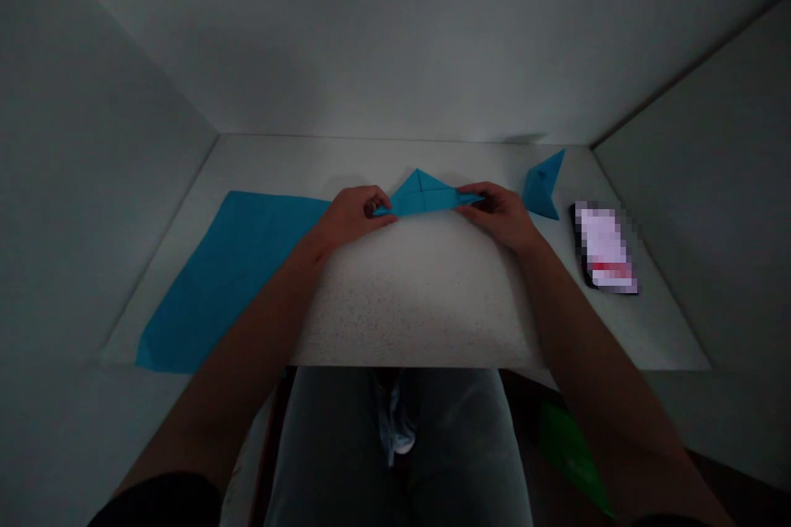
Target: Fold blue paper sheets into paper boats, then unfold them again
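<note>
A folded blue sheet of paper [423, 193], its peak pointing away from me and crossed by crease lines, is stretched between both hands over the table. My left hand [355, 214] pinches its left corner between thumb and fingers. At the opposite corner, my right hand [498, 212] is closed with the thumb below and the fingers above. Just beyond my right hand stands a small folded blue paper figure [543, 185] with a pointed tip. Under my left forearm lies a larger blue sheet of paper [231, 280], partly hidden by that arm.
On the right of the white table [408, 296] lies a phone [606, 247] with its screen blurred. White walls [395, 41] enclose the table at the back and both sides. A green object [572, 453] shows below the front edge, near my legs [395, 445].
</note>
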Motion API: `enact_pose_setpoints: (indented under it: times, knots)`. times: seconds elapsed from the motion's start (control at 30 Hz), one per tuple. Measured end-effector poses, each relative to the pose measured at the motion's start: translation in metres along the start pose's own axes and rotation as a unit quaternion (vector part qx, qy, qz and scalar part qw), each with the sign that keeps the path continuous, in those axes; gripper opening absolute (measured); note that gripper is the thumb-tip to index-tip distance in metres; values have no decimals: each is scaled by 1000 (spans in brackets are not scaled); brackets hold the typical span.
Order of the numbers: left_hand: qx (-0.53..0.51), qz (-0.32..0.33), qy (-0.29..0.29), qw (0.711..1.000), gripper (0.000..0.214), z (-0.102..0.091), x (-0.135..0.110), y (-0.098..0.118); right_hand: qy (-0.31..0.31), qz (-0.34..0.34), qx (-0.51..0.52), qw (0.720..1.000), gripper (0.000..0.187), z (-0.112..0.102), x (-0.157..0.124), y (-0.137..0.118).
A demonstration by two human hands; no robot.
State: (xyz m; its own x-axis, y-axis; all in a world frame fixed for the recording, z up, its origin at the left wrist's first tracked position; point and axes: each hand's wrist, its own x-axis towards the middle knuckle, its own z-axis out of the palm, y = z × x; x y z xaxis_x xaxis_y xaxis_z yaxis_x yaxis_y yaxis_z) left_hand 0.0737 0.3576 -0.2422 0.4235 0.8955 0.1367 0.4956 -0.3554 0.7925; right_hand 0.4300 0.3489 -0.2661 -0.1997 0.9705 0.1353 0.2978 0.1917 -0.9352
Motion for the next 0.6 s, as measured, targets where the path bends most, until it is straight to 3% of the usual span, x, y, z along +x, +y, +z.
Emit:
enact_pose_setpoints:
  times: [0.2, 0.37, 0.47, 0.6]
  knots:
    - [79, 34, -17, 996, 23, -4, 0, 0, 7, -8, -22, 1000, 47, 1, -1, -6]
    - [130, 63, -38, 989, 33, 1, 2, 8, 31, -69, -43, 996, 44, 8, -3, -16]
    - [141, 43, -70, 987, 54, 9, 1, 15, 51, -107, -41, 992, 46, 19, -3, -28]
    - [138, 57, -52, 987, 82, 15, -3, 22, 89, -152, -3, 984, 44, 39, 7, -51]
